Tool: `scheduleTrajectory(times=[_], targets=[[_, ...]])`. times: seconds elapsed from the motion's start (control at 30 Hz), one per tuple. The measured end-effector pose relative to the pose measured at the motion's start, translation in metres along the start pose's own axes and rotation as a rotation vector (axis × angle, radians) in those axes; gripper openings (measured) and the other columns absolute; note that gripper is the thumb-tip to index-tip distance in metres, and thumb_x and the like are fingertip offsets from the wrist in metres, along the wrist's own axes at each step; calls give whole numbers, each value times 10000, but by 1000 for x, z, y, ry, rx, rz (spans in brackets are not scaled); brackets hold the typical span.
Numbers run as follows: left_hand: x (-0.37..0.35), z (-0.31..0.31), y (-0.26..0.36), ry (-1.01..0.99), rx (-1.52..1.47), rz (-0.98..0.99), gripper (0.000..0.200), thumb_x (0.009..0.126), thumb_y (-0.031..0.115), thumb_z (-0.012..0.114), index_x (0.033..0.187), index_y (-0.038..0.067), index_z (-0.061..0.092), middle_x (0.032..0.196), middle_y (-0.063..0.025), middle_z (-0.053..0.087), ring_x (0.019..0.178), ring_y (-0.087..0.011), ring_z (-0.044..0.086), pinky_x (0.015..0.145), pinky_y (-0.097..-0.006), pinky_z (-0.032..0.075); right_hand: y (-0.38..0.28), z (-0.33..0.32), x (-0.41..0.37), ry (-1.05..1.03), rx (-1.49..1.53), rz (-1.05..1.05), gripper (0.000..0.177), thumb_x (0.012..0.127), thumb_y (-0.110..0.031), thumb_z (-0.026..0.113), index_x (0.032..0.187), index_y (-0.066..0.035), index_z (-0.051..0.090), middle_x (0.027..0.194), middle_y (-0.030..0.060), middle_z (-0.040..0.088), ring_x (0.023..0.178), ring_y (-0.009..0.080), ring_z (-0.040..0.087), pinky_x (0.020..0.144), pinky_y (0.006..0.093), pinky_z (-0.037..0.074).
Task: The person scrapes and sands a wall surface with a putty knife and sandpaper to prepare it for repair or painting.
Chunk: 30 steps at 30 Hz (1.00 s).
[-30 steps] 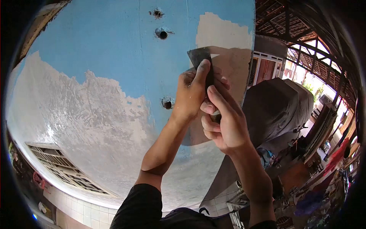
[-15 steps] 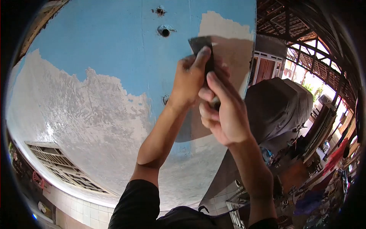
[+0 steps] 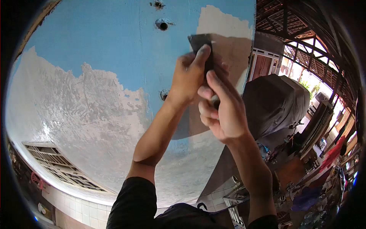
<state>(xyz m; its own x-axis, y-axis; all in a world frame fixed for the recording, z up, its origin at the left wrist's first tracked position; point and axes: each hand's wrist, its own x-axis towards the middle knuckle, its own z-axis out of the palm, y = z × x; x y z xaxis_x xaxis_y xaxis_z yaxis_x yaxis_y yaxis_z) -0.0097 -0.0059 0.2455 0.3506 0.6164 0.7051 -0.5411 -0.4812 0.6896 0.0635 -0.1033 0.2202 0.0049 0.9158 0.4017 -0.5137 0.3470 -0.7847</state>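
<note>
A dark, flat-bladed scraper [image 3: 201, 39] reaches up the wall, its wide edge over the blue paint beside a bare patch. My left hand [image 3: 188, 78] grips it just under the blade, thumb pressed along the flat. Lower down, my right hand [image 3: 225, 108] is wrapped round the handle, most of which is hidden by the fingers. The wall [image 3: 110, 34] is blue above, with rough grey-white plaster [image 3: 95, 103] showing below and to the left. Another pale bare patch [image 3: 219, 23] lies right of the blade, partly under the shadow of my arms.
Two holes, one a dark round hole [image 3: 164, 26], pierce the wall above my hands. A slatted vent [image 3: 65, 168] sits low on the left. Past the wall's right edge stands a bulky covered object [image 3: 276, 103], with cluttered belongings [image 3: 316, 194] below it.
The view has shifted slightly, so the wall appears a little higher and further left. Both hands keep their grip on the scraper, and the blade sits slightly higher in view.
</note>
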Motion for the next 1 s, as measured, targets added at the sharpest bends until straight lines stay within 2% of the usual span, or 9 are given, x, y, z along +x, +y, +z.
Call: scheduleTrajectory(times=[0.2, 0.43, 0.53, 0.63, 0.67, 0.77, 0.87, 0.97, 1.0], targets=[[4, 1, 6, 9, -58, -25, 400, 980, 278, 477, 887, -80, 628, 801, -170, 682, 665, -209, 659, 603, -300, 555, -2, 6, 1, -1, 1, -20, 241, 988, -336, 515, 1215, -257, 511, 762, -79, 447, 458, 24, 308, 383, 171, 195], [13, -1, 10, -78, -10, 149, 404, 979, 275, 476, 891, -89, 626, 807, -164, 681, 684, -209, 658, 610, -302, 550, -11, 15, 5, 11, 7, -41, 218, 988, -337, 514, 1187, -249, 514, 779, -79, 449, 469, 23, 310, 390, 177, 197], [20, -3, 16, -66, 79, 19, 410, 978, 305, 444, 929, -50, 643, 861, -139, 702, 773, -204, 672, 722, -298, 533, -16, 12, 12, -31, -11, -61, 134, 989, -326, 510, 1078, -226, 514, 777, -81, 445, 477, 20, 310, 395, 178, 192], [27, 6, 28, -18, 77, 48, 420, 974, 315, 449, 938, -53, 649, 857, -141, 703, 787, -208, 674, 720, -292, 532, -21, 16, 18, -28, 3, -74, 96, 989, -314, 510, 1019, -223, 503, 780, -80, 456, 479, 20, 312, 396, 178, 190], [26, 1, 22, -89, 82, 163, 400, 974, 292, 451, 997, -60, 640, 875, -145, 702, 801, -214, 678, 739, -302, 534, -22, 18, 15, -22, -2, -64, 90, 988, -312, 510, 1013, -226, 500, 780, -79, 462, 478, 20, 313, 394, 180, 191], [30, -3, 21, -134, -37, 30, 376, 970, 257, 472, 1067, -79, 609, 907, -156, 700, 819, -227, 680, 772, -320, 538, -26, 21, 14, -36, -19, -72, 79, 986, -309, 516, 992, -236, 486, 775, -84, 476, 479, 17, 314, 392, 177, 191], [30, 9, 35, -27, 80, 109, 365, 966, 238, 485, 1058, -94, 605, 904, -166, 699, 815, -245, 681, 776, -325, 539, -37, 21, 17, -91, -16, -81, 83, 984, -305, 521, 1006, -236, 481, 769, -87, 469, 490, 15, 316, 398, 168, 190], [31, 4, 24, -58, -15, 82, 368, 965, 248, 490, 988, -89, 637, 874, -165, 700, 785, -237, 676, 741, -305, 536, -27, 15, 17, -88, 5, -67, 72, 983, -297, 520, 1001, -241, 479, 767, -82, 468, 490, 15, 317, 398, 169, 190], [31, 6, 29, -33, -10, -23, 379, 969, 265, 482, 935, -69, 660, 857, -158, 702, 767, -218, 673, 717, -292, 528, -30, 16, 17, -98, -9, -82, 68, 984, -297, 519, 997, -243, 478, 768, -81, 468, 491, 16, 318, 400, 169, 191]])
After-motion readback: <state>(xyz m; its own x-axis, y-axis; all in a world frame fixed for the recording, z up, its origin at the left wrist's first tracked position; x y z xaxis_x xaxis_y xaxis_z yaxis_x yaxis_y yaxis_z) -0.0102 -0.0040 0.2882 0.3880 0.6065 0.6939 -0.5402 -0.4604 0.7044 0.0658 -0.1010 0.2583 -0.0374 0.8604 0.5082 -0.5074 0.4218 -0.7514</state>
